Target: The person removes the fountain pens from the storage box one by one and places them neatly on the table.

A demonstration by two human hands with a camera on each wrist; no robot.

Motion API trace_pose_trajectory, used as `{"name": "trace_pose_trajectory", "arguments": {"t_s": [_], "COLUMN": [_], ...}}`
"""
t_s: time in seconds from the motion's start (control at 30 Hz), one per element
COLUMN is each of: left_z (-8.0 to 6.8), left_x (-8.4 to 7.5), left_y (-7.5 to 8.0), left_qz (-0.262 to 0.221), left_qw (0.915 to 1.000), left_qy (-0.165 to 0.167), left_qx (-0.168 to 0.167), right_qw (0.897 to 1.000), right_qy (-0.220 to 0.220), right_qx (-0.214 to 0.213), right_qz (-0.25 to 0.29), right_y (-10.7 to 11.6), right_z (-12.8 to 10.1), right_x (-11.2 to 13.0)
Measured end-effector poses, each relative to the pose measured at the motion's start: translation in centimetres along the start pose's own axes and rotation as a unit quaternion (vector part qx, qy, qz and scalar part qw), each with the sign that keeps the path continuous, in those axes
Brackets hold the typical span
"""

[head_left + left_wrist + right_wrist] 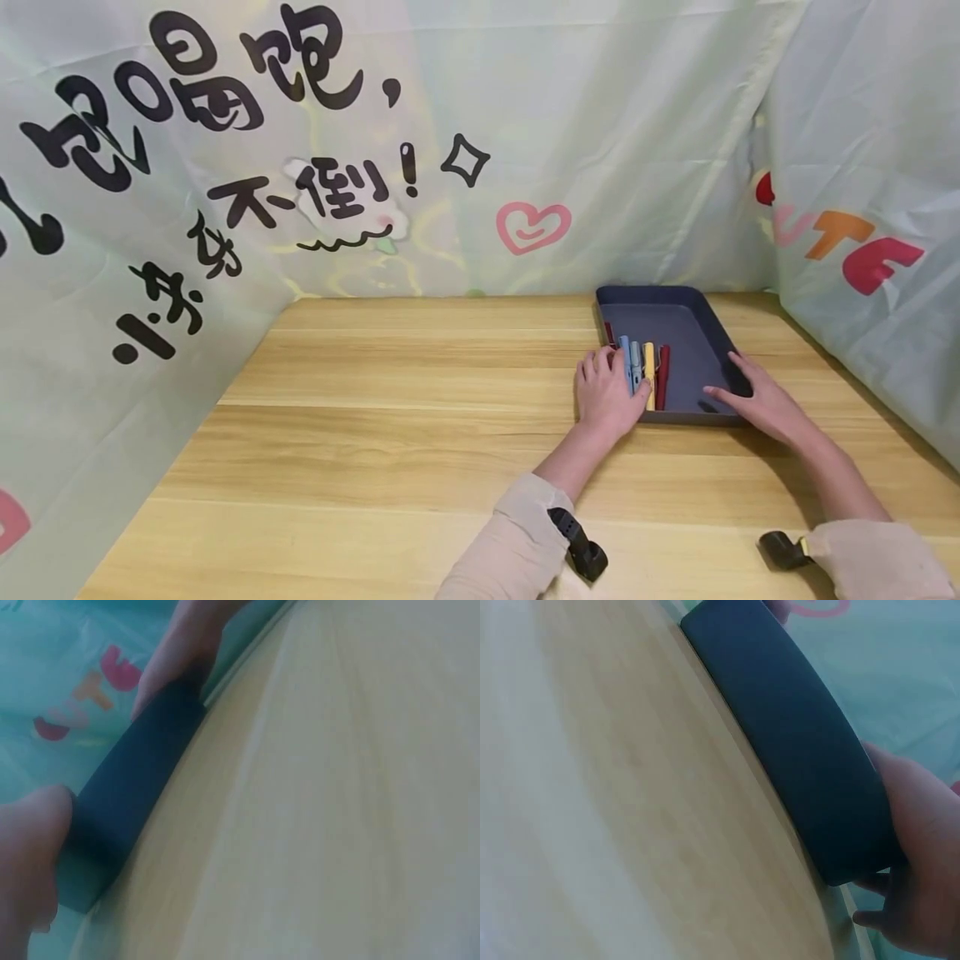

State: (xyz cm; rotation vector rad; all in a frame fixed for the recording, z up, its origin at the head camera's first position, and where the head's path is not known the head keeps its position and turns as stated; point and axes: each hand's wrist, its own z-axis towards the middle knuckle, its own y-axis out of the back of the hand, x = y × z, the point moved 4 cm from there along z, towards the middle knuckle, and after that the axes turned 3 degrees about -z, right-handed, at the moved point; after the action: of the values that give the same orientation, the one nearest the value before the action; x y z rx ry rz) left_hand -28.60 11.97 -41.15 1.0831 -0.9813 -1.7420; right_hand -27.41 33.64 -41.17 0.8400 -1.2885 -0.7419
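A dark grey tray [693, 350] sits on the wooden table [420, 417] at the right. Several coloured pens lie along its left side, among them a yellow pen [649, 372] and a red pen [663, 367]. My left hand [606, 393] grips the tray's near left corner, thumb over the rim beside the pens. My right hand [759, 402] grips the near right corner, thumb inside the tray. The left wrist view shows the tray's outer wall [135, 787] between my left hand [30, 855] and my right hand [176, 652]. In the right wrist view, the right hand [919, 862] clasps the tray's end [795, 735].
Printed fabric sheets [225, 167] close off the table at the left, back and right; the right sheet [862, 208] hangs close to the tray. Bare wooden tabletop stretches to the left of the tray and in front of it.
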Motion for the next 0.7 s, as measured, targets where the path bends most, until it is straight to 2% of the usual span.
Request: {"name": "trace_pose_trajectory", "arguments": {"t_s": [0.1,0.27,0.43,0.7], "left_z": [0.1,0.0,0.1,0.0], "left_x": [0.4,1.1,1.5,2.4], "left_y": [-0.2,-0.5,-0.5,-0.2], "left_qz": [-0.001,-0.025,-0.053,-0.031], "left_qw": [0.9999,0.998,0.9961,0.9949], "left_qy": [0.009,0.02,0.019,0.01], "left_qx": [0.012,0.055,0.068,0.095], "right_qw": [1.0,1.0,1.0,1.0], "right_qy": [-0.002,-0.01,-0.017,-0.019], "right_qx": [0.002,0.004,0.004,0.007], "right_qz": [0.002,0.004,0.0,0.003], "right_y": [-0.3,-0.7,-1.0,-1.6], "right_z": [0.0,-0.1,0.0,-0.1], "right_x": [0.4,1.1,1.6,2.4]}}
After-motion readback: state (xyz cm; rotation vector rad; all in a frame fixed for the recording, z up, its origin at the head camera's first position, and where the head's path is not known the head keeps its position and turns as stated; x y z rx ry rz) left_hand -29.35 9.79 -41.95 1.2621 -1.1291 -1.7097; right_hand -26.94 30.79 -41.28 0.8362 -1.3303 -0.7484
